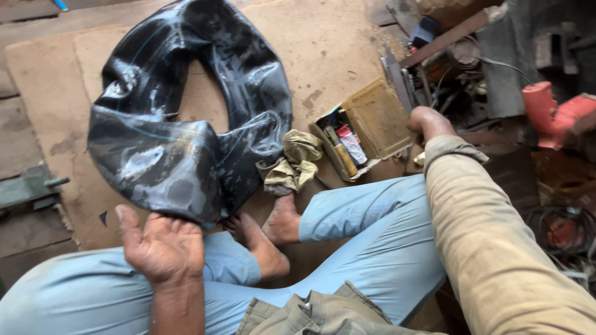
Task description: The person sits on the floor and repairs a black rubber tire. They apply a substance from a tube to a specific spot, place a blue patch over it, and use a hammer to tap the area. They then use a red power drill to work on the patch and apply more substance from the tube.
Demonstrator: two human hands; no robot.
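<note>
Left hand: open, palm up, fingertips under the near edge of the black inner tube.
Inner tube: slack on the floor board, spreading toward 12 o'clock from that hand.
Right hand: at 2 o'clock, beside the open yellow tin; grip cannot be told.

Brown board on floor = work surface, stained, dusty. Black inner tube flat on it, folded, takes most of left half. Crumpled olive rag just right of tube, touching its edge. Open yellow tin box w/ small items further right of tube, past rag. Metal scrap + red tool well right of tube, off board.
</note>
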